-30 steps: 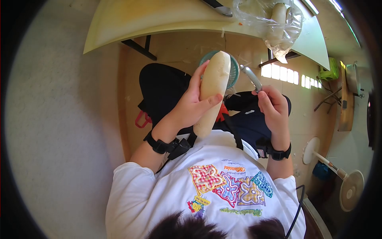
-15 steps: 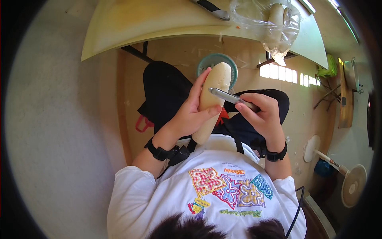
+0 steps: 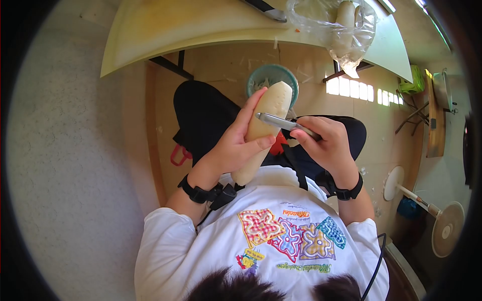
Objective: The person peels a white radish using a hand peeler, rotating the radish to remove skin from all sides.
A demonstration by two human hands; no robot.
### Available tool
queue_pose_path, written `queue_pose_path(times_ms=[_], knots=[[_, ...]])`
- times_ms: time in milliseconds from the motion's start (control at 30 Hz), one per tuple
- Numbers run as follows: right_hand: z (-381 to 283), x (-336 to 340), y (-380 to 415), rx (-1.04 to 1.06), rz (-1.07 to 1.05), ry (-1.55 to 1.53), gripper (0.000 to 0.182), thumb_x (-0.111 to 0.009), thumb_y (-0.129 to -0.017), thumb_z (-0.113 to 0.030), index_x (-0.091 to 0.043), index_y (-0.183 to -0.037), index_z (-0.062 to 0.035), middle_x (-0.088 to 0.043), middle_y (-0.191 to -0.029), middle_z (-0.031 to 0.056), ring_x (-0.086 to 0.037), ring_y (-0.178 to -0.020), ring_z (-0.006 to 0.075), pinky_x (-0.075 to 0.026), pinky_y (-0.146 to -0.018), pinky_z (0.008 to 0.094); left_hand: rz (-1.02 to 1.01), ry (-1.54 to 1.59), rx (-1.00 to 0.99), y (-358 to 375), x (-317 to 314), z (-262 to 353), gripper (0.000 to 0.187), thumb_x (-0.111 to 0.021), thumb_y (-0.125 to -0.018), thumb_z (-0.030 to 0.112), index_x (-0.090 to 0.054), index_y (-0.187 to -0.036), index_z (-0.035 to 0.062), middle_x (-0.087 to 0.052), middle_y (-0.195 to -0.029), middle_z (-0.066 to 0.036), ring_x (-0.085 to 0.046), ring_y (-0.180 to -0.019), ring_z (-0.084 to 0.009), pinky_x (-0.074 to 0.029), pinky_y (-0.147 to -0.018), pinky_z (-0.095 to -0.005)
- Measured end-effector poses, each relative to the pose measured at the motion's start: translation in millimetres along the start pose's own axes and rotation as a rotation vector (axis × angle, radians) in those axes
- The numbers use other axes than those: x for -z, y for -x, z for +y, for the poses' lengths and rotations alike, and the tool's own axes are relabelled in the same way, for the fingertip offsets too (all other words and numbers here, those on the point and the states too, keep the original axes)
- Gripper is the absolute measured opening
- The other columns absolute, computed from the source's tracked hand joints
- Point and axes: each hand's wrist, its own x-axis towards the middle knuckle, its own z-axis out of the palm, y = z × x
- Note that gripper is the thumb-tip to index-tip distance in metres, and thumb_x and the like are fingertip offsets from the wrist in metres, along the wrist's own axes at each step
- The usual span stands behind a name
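A long pale daikon radish (image 3: pixel 273 103) is tilted in front of my chest, its lower end close to my shirt. My left hand (image 3: pixel 236 140) is wrapped round it from the left, thumb across the front. In my right hand (image 3: pixel 324 143) is a grey-handled peeler (image 3: pixel 281 122), its metal head lying against the radish's upper middle. Below the radish's top end, a teal basket (image 3: pixel 297 89) stands on the floor with pale peelings (image 3: pixel 261 84) inside.
On the table (image 3: pixel 165 37) lie a knife (image 3: pixel 266 10) and a clear plastic bag (image 3: pixel 361 35) holding more radishes. Peel scraps are scattered on the floor. A white fan (image 3: pixel 447 228) stands at the right, a wall (image 3: pixel 75 150) at the left.
The peeler head has shifted slightly left and down across the radish. The radish's lower end has swung a little left with my left hand.
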Motion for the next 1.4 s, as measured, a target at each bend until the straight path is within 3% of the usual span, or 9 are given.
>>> queue_pose_path(times_ms=[467,800,900,967,1067,1200,1333,1400], knots=[[0.7,5.0,19.8,-0.032,-0.047,-0.058,0.021,-0.08,-0.08,-0.022,-0.071,-0.089,-0.0054,-0.06,-0.063,0.008,-0.054,-0.049,0.0199,-0.041,-0.048,0.0293,-0.058,0.116,0.085,13.9,-5.3,0.0,0.084,-0.065,-0.092,0.004,-0.014,-0.158,0.0177,-0.046,-0.14,-0.005,-0.052,-0.115,-0.0123,-0.048,-0.095,-0.03],[2.9,9.3,24.7,-0.071,-0.065,-0.063,0.021,-0.079,-0.082,-0.022,-0.07,-0.089,-0.0038,-0.058,-0.062,0.0095,-0.053,-0.051,0.0213,-0.041,-0.049,0.0305,-0.068,-0.011,0.064,11.3,-8.5,2.1,0.084,-0.066,-0.092,0.005,-0.016,-0.158,0.0156,-0.045,-0.14,-0.006,-0.051,-0.114,-0.0116,-0.047,-0.096,-0.0301],[4.3,10.7,27.5,-0.111,-0.076,-0.113,0.019,-0.077,-0.083,-0.02,-0.07,-0.089,-0.0035,-0.056,-0.061,0.0095,-0.052,-0.05,0.0203,-0.04,-0.05,0.0303,-0.091,0.021,0.136,11.4,-9.6,1.5,0.083,-0.066,-0.092,0.007,-0.016,-0.158,0.0143,-0.045,-0.14,-0.006,-0.051,-0.115,-0.0117,-0.046,-0.097,-0.0301],[2.3,8.5,21.9,-0.153,-0.013,-0.135,0.018,-0.075,-0.085,-0.018,-0.069,-0.088,-0.0017,-0.053,-0.06,0.0085,-0.048,-0.05,0.0176,-0.039,-0.05,0.0292,-0.153,-0.233,0.014,9.3,-11.6,-4.8,0.082,-0.067,-0.092,0.009,-0.017,-0.157,0.0125,-0.047,-0.138,-0.006,-0.052,-0.115,-0.0123,-0.045,-0.098,-0.0297],[19.4,11.6,21.9,-0.214,0.019,-0.18,0.018,-0.073,-0.087,-0.016,-0.068,-0.087,0.0003,-0.048,-0.057,0.0061,-0.043,-0.05,0.013,-0.036,-0.049,0.0276,-0.092,-0.023,0.089,12.4,-7.5,-7.3,0.082,-0.067,-0.092,0.011,-0.017,-0.157,0.0109,-0.048,-0.137,-0.006,-0.052,-0.114,-0.0128,-0.045,-0.098,-0.0298],[26.5,13.6,23.1,-0.279,0.026,-0.213,0.019,-0.072,-0.09,-0.017,-0.067,-0.086,0.0008,-0.042,-0.056,0.0012,-0.035,-0.052,0.0073,-0.029,-0.048,0.0249,-0.094,0.011,0.148,12.2,-5.8,2.3,0.083,-0.068,-0.092,0.012,-0.017,-0.157,0.0109,-0.048,-0.137,-0.007,-0.052,-0.114,-0.0131,-0.045,-0.098,-0.0299],[29.2,10.4,22.4,-0.307,0.062,-0.258,0.019,-0.07,-0.092,-0.018,-0.067,-0.086,0.0004,-0.044,-0.057,-0.003,-0.036,-0.054,0.005,-0.028,-0.049,0.0229,-0.108,-0.025,0.143,3.6,-1.0,6.9,0.083,-0.068,-0.092,0.014,-0.017,-0.157,0.0116,-0.048,-0.137,-0.007,-0.051,-0.115,-0.0135,-0.045,-0.098,-0.0308],[37.7,8.4,19.5,-0.476,0.255,-0.369,0.02,-0.066,-0.096,-0.019,-0.068,-0.088,-0.0008,-0.045,-0.058,-0.0062,-0.036,-0.053,0.0025,-0.027,-0.048,0.0209,-0.125,-0.017,0.159,3.1,-0.9,5.2,0.083,-0.068,-0.092,0.015,-0.017,-0.157,0.0119,-0.048,-0.137,-0.007,-0.051,-0.116,-0.0136,-0.045,-0.098,-0.0311]])
